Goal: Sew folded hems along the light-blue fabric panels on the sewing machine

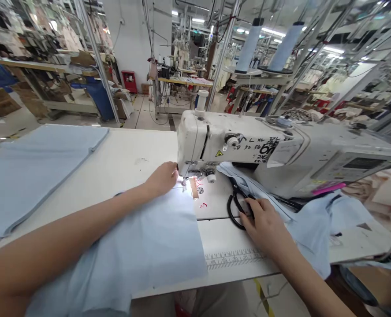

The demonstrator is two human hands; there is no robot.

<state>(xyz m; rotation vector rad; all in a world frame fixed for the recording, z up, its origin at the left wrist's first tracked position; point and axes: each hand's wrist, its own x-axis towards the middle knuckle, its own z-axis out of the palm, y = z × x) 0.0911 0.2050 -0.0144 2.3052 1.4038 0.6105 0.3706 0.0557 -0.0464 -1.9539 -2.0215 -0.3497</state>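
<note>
Pale blue fabric (pixel 162 233) lies under the needle area of a white sewing machine (pixel 195 136) and hangs over the table's front edge. Beside the lit presser foot (pixel 184 184), my left hand (pixel 162 178) is closed, its fingertips pressed together against the machine head's left side. Whatever they pinch is hidden. Black-handled scissors (pixel 235 200) lie on the machine bed, blades pointing back under the arm. My right hand (pixel 266 220) grips one handle loop, fingers curled around it. More blue fabric (pixel 314 229) is bunched just right of that hand.
A large folded blue piece (pixel 43 163) covers the table's left end. Along the front edge runs a printed ruler (pixel 235 257). The machine's control panel (pixel 357 164) stands at right, with a pink object (pixel 329 188) below. Two blue thread cones (pixel 250 46) rise behind.
</note>
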